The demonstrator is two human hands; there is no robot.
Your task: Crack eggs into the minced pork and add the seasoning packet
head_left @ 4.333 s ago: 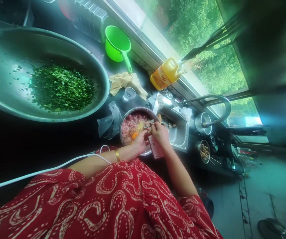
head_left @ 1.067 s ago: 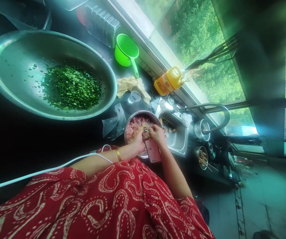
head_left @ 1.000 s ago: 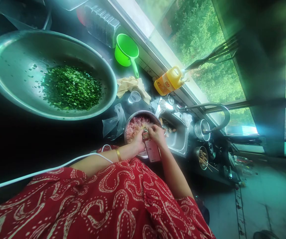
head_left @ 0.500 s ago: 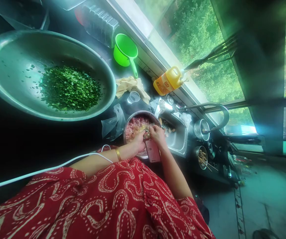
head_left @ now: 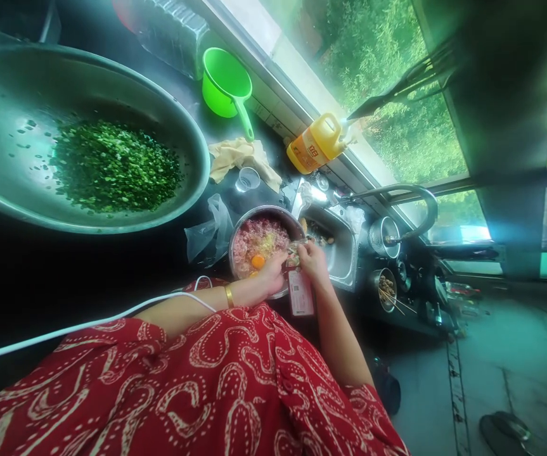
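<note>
Both hands meet at the near rim of the steel bowl (head_left: 260,243) of minced meat: the left hand (head_left: 273,273) and right hand (head_left: 312,262) pinch a red packet (head_left: 300,292), its print unreadable. A yellow jug (head_left: 315,143) with a blurred orange label lies on the counter (head_left: 168,259) beyond, beside the sink (head_left: 337,247).

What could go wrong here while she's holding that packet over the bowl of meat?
Both hands, left hand and right hand, grip the packet right at the rim of the metal bowl. A hard tear might dump too much onto the minced meat, or spill it outside the bowl. The bowl sits close beside the sink, so a nudge could tip it that way. The white cable across her arm might snag.
</note>
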